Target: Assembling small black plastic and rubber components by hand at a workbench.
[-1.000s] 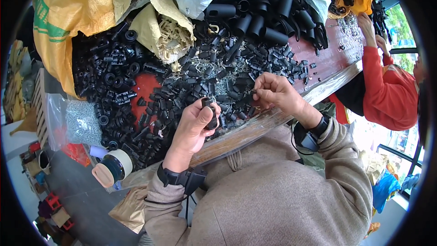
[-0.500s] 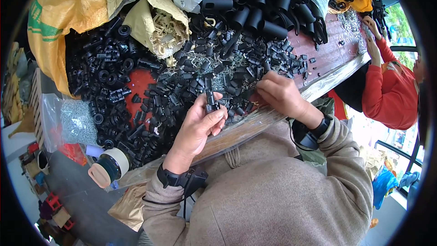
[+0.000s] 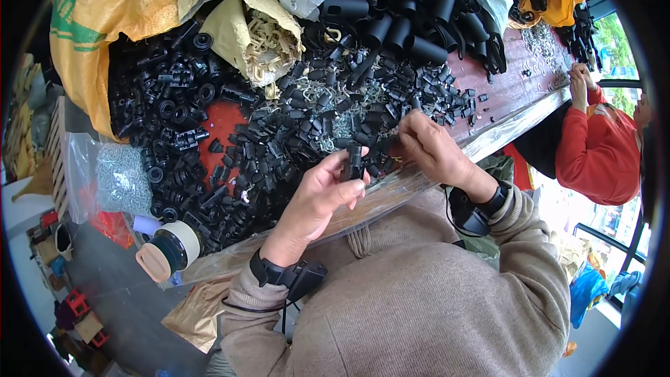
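Your left hand [image 3: 323, 199] pinches a black cylindrical part [image 3: 355, 163]; at its two o'clock, your right hand [image 3: 436, 149] curls near small black pieces [image 3: 373, 117], contents impossible to tell.

Left fingers [image 3: 346, 192] and their black part [image 3: 355, 162] now nearer the right fingers [image 3: 417, 131].

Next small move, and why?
I'd likely bring the right hand toward the black cylindrical part: the left hand holds that part, and the right hand is down by the loose small black pieces, its fingertips hidden.
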A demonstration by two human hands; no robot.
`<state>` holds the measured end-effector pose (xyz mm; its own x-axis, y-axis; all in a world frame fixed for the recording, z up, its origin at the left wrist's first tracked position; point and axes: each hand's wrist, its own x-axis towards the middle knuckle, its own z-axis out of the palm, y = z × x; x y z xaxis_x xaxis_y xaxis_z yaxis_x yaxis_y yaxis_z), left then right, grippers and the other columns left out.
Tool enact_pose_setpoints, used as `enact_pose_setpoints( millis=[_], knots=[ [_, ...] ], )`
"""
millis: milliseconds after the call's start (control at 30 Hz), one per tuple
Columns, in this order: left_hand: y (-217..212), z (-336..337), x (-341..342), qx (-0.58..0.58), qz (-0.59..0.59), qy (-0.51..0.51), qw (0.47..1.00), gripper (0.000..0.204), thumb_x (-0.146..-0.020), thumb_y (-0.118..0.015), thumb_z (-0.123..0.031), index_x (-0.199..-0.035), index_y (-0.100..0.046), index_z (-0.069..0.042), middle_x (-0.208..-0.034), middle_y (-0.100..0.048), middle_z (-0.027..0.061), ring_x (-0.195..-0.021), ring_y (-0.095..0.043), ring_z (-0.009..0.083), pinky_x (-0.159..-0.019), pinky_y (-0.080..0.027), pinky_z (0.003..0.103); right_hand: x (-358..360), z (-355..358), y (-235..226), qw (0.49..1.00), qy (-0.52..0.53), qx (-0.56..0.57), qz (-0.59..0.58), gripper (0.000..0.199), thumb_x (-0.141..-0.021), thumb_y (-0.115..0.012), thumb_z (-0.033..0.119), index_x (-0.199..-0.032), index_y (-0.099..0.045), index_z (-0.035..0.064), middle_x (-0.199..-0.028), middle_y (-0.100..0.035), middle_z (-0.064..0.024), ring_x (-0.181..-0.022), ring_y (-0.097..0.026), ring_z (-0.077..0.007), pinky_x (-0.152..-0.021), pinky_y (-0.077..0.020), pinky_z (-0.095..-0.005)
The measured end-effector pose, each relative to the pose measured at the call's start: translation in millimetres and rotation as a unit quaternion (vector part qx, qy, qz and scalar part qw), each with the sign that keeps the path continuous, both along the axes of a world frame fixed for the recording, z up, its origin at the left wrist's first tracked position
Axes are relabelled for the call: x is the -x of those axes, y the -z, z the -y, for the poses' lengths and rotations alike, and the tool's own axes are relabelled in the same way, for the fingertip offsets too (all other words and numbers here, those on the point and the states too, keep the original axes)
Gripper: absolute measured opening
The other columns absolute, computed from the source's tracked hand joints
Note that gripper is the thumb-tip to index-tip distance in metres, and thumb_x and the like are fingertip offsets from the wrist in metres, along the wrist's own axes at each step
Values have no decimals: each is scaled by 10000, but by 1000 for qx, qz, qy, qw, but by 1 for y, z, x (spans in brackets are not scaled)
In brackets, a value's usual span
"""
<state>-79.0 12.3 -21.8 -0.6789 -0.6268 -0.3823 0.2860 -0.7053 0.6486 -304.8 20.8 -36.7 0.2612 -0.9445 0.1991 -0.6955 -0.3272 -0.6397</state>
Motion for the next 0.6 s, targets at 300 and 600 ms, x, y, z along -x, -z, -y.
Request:
enact_pose_setpoints(
  millis=[300,600],
  knots=[
    [4,-3,22,223,116,-93,964,166,-756,-618,-23,-907,-550,-25,-820,-540,14,-725,-503,45,-660,-422,187,-31,-1,-21,770,-80,-439,456,157,-862,-498,167,-936,-427,48,-684,-450,24,-545,-377,-25,-477,-296,-161],
    [3,-5,26,205,114,-114,965,84,-777,-602,-39,-831,-541,-15,-756,-535,15,-685,-543,66,-651,-436,198,-34,-1,-20,745,-79,-439,497,233,-870,-479,163,-1043,-393,33,-713,-496,-8,-540,-382,-37,-483,-314,-166]
  ],
)
